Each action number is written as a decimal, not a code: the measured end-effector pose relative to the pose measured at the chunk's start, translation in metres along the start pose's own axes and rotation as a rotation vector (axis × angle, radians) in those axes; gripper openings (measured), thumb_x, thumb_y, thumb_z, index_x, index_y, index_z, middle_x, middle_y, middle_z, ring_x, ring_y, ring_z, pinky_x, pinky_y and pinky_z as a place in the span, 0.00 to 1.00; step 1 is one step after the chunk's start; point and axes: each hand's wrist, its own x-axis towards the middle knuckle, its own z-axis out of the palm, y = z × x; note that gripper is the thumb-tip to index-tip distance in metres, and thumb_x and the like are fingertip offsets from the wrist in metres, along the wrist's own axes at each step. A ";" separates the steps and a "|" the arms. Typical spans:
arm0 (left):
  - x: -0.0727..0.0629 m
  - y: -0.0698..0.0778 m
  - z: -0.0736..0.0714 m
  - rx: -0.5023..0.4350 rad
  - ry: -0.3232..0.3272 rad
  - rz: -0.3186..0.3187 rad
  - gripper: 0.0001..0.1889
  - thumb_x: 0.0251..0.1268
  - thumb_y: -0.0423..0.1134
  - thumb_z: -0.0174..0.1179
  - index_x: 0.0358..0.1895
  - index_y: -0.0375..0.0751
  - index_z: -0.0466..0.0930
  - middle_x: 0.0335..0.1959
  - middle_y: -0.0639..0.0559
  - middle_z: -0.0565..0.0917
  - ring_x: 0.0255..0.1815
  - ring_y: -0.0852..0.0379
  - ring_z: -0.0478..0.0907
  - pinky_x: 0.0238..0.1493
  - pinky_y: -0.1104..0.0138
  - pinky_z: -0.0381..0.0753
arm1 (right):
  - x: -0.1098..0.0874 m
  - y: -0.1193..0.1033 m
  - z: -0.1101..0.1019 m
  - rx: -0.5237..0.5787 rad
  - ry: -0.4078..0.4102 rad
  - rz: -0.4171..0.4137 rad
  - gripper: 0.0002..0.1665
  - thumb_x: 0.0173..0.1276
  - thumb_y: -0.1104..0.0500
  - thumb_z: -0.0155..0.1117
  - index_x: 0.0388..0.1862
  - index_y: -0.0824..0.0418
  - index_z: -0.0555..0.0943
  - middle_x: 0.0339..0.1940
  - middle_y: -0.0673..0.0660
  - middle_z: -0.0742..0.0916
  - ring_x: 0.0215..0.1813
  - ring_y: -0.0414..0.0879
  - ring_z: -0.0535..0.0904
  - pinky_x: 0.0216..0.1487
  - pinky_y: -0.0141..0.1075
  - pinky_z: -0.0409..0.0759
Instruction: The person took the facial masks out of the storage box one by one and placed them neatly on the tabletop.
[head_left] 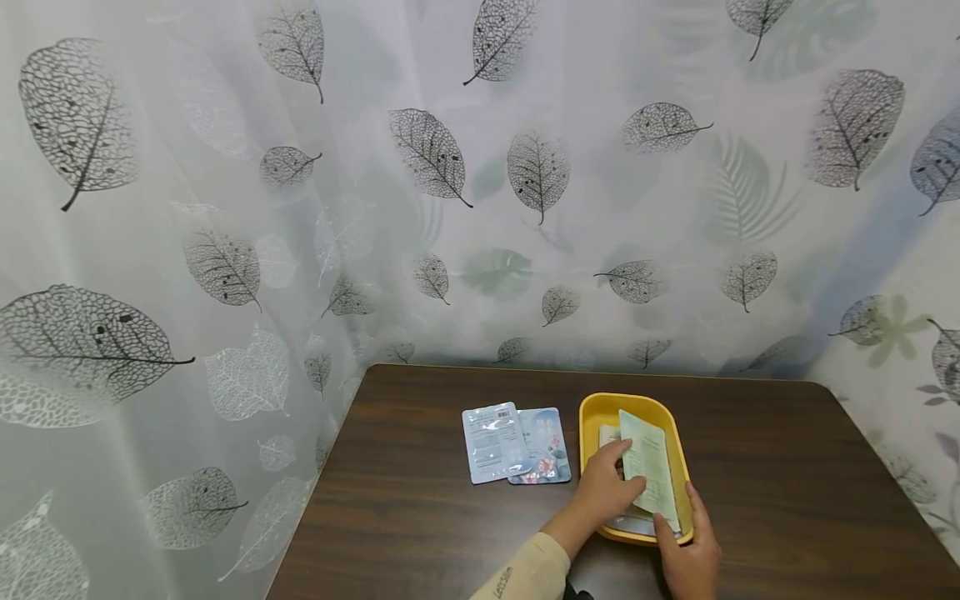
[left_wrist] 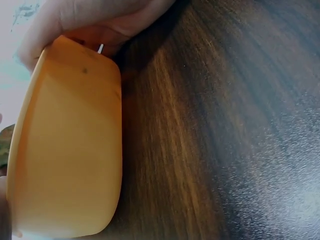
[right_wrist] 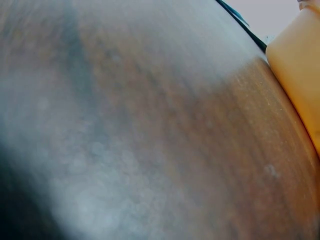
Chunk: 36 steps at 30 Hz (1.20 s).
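A yellow plastic tray (head_left: 588,408) stands on the table with several flat packets inside. Over its left side reaches my left hand (head_left: 603,492), pinching the left edge of a pale green sheet mask packet (head_left: 651,467) printed with small text. That packet lies at a slant above the others, its top corner near the far rim. At the near right corner my right hand (head_left: 693,554) grips the tray, thumb over the rim and fingers along the outside wall. The left wrist view shows the tray's outer wall (left_wrist: 75,145) with the right hand (left_wrist: 105,20) round its corner.
Left of the tray, two sheet mask packets overlap on the dark wooden table (head_left: 405,517): a pale blue one (head_left: 491,442) with text and a floral one (head_left: 551,450). A leaf-patterned curtain (head_left: 480,250) hangs behind the table's far edge.
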 end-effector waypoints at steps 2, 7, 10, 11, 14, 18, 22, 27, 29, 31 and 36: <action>0.001 -0.001 0.001 -0.017 0.032 0.004 0.32 0.60 0.44 0.68 0.71 0.53 0.75 0.72 0.56 0.75 0.72 0.61 0.70 0.70 0.66 0.74 | 0.000 -0.001 0.000 -0.006 -0.014 0.024 0.45 0.70 0.53 0.68 0.82 0.43 0.61 0.76 0.69 0.73 0.71 0.63 0.71 0.53 0.07 0.54; 0.001 -0.004 0.004 -0.070 0.085 0.014 0.32 0.59 0.40 0.68 0.70 0.53 0.76 0.72 0.54 0.75 0.72 0.60 0.71 0.63 0.71 0.78 | 0.001 -0.002 -0.001 0.000 -0.022 0.048 0.44 0.71 0.52 0.67 0.82 0.42 0.60 0.78 0.67 0.71 0.74 0.64 0.68 0.60 0.13 0.55; 0.000 -0.005 0.005 -0.095 0.099 0.025 0.32 0.58 0.37 0.68 0.69 0.53 0.77 0.72 0.52 0.75 0.69 0.60 0.74 0.57 0.75 0.80 | 0.001 -0.003 -0.001 0.005 -0.027 0.052 0.44 0.71 0.52 0.66 0.83 0.43 0.60 0.78 0.67 0.70 0.75 0.65 0.67 0.74 0.27 0.60; 0.000 -0.005 0.005 -0.104 0.103 0.030 0.32 0.59 0.36 0.68 0.69 0.52 0.77 0.71 0.51 0.75 0.68 0.61 0.74 0.56 0.76 0.80 | 0.001 -0.004 -0.002 0.006 -0.030 0.055 0.44 0.71 0.52 0.66 0.83 0.43 0.59 0.79 0.67 0.69 0.76 0.66 0.66 0.78 0.35 0.61; -0.001 -0.004 0.005 -0.130 0.119 0.045 0.32 0.58 0.33 0.68 0.69 0.50 0.77 0.71 0.50 0.76 0.67 0.62 0.75 0.54 0.79 0.79 | 0.002 -0.004 -0.002 0.014 -0.038 0.061 0.45 0.71 0.53 0.66 0.83 0.45 0.59 0.79 0.67 0.68 0.76 0.66 0.65 0.78 0.57 0.60; -0.002 -0.004 0.006 -0.173 0.141 0.059 0.32 0.58 0.29 0.67 0.69 0.48 0.77 0.69 0.50 0.77 0.64 0.64 0.77 0.54 0.79 0.79 | 0.002 -0.004 -0.002 0.018 -0.043 0.059 0.45 0.71 0.53 0.66 0.83 0.47 0.58 0.80 0.66 0.68 0.77 0.66 0.64 0.78 0.60 0.59; -0.001 -0.004 0.007 -0.230 0.170 0.062 0.32 0.59 0.28 0.66 0.69 0.49 0.77 0.70 0.50 0.77 0.62 0.65 0.78 0.52 0.79 0.80 | 0.002 -0.003 -0.002 0.014 -0.034 0.057 0.45 0.71 0.52 0.67 0.83 0.46 0.59 0.80 0.64 0.68 0.77 0.63 0.64 0.81 0.36 0.57; 0.000 -0.004 0.008 -0.289 0.219 0.049 0.32 0.58 0.26 0.66 0.68 0.49 0.78 0.72 0.48 0.75 0.65 0.62 0.77 0.49 0.78 0.82 | 0.001 -0.002 -0.001 -0.008 -0.026 0.050 0.45 0.71 0.52 0.67 0.83 0.46 0.59 0.80 0.64 0.69 0.77 0.63 0.65 0.65 0.13 0.50; 0.000 -0.004 0.007 -0.302 0.232 0.049 0.32 0.56 0.25 0.66 0.67 0.48 0.79 0.72 0.46 0.75 0.68 0.60 0.74 0.49 0.77 0.82 | 0.001 -0.002 0.000 -0.016 -0.024 0.046 0.45 0.71 0.52 0.67 0.83 0.47 0.59 0.79 0.64 0.70 0.77 0.64 0.66 0.63 0.12 0.50; 0.001 -0.004 0.006 -0.322 0.240 0.046 0.33 0.55 0.24 0.66 0.67 0.47 0.79 0.72 0.46 0.75 0.69 0.60 0.73 0.51 0.76 0.81 | 0.001 -0.002 0.000 -0.021 -0.022 0.045 0.45 0.71 0.52 0.67 0.83 0.47 0.59 0.79 0.65 0.70 0.76 0.65 0.67 0.63 0.12 0.50; 0.000 -0.001 -0.002 -0.381 0.248 0.057 0.33 0.56 0.23 0.65 0.68 0.45 0.78 0.69 0.47 0.77 0.62 0.61 0.78 0.52 0.73 0.83 | 0.000 0.001 0.000 -0.013 0.003 0.009 0.45 0.69 0.54 0.69 0.82 0.45 0.61 0.76 0.68 0.73 0.72 0.63 0.70 0.57 0.08 0.53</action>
